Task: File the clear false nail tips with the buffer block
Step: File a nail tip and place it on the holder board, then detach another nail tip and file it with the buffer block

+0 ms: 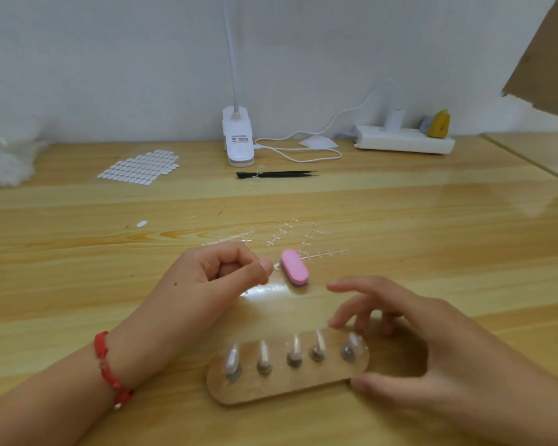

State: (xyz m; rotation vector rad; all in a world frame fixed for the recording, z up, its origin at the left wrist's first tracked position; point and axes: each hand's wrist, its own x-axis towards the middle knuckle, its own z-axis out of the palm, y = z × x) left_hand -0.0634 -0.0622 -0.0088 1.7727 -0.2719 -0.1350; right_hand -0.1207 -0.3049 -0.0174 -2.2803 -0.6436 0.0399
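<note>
Head view: a red cord bracelet (108, 365) circles the left wrist. The left hand (219, 275) lies on the wooden table (432, 220) with its fingers curled in and the thumb laid against the forefinger. A small clear piece (276, 267) shows right at the thumb tip; whether it is pinched there cannot be told.

Just right of that hand the pink buffer block (294, 268) lies flat, untouched by either hand. Its long axis runs from far left to near right, and a purple layer shows at its near end.

Nearer the camera, a clear oval holder plate (271, 389) lies lengthwise left to right, its right end a little farther away. Five clear false nail tips (295, 346) stand on its posts in a row, pointing up and away.

The right hand (432, 342) is spread and relaxed, gripping nothing. Its thumb touches the plate's right end and its fingers hover behind that end.

Along the back, from the left: a sheet of white oval tabs (139, 167), a white clip lamp (238, 136) whose label is too small to read, black tweezers (277, 174) pointing right, and a white power strip (403, 140).
</note>
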